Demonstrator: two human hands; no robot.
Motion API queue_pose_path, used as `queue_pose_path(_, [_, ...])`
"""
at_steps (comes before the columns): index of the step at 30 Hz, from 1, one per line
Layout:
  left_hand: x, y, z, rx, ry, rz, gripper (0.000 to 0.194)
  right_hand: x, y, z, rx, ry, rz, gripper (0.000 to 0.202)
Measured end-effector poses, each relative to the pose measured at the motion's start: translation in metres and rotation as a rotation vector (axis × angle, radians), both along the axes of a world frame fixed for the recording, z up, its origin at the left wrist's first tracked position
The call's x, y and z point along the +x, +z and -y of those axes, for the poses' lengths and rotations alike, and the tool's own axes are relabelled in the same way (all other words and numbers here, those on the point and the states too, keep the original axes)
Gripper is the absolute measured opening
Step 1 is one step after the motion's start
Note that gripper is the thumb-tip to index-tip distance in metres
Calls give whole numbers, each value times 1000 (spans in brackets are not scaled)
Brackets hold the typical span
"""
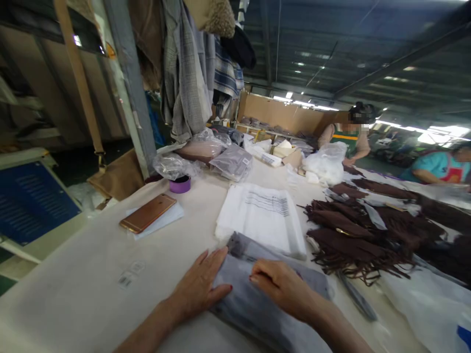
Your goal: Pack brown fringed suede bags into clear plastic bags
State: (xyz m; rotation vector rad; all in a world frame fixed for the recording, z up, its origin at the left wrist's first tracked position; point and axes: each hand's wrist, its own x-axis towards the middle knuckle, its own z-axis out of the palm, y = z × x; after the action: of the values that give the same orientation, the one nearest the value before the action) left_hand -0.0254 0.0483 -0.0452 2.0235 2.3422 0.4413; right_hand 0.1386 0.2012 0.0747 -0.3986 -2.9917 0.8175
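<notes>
Your left hand [200,284] lies flat, fingers spread, on the grey bagged garment [257,299] at the table's near edge; your right hand [281,287] presses beside it, holding nothing. Smooth outward, evenly, squeezing trapped air toward the open end.

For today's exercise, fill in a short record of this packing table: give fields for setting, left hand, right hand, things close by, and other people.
Setting: wide white worktable in a warehouse
Left hand: left hand flat on the left edge of the grey garment in a clear plastic bag
Right hand: right hand pressing on top of the same bag, fingers curled
Close by: stack of white printed plastic bags; pile of dark brown fringed garments; rose-gold phone on white paper; purple tape roll
Other people: two workers at the far right
</notes>
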Motion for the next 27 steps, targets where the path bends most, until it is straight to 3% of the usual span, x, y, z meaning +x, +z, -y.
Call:
queue_pose_path(4, [-1, -5, 2, 67, -4, -27, 81, -62, -20, -8, 162, 18, 207, 10])
queue_pose_path(8, [1, -3, 1, 58, -10, -37, 77, -85, -36, -19, 221, -58, 338, 7])
queue_pose_path(10, [1, -1, 1, 57, -16, -57, 74, -86, -34, -30, 268, -140, 371, 22])
queue_pose_path(13, [0, 0, 2, 64, -18, -101, 70, -73, -24, -42, 343, -269, 350, 40])
queue_pose_path(16, [0, 1, 1, 115, -26, -177, 65, -50, -22, -28, 387, -301, 234, 22])
queue_pose_path(19, [-2, -4, 0, 267, -52, -314, 44, -31, -45, 17, 391, -172, 50, 29])
queue_pose_path(20, [-4, -7, 0, 323, -88, -356, 39, -26, -58, 33, 409, -53, -82, 42])
queue_pose_path(22, [-11, -13, 0, 393, -180, -408, 35, -17, -83, 61, 451, 36, -304, 57])
queue_pose_path(25, [-22, -23, 4, 388, -241, -381, 31, 13, -103, 75, 389, 78, -491, 34])
queue_pose_path(27, [-26, -28, 3, 371, -215, -268, 32, 57, -99, 65, 366, -39, -609, 23])
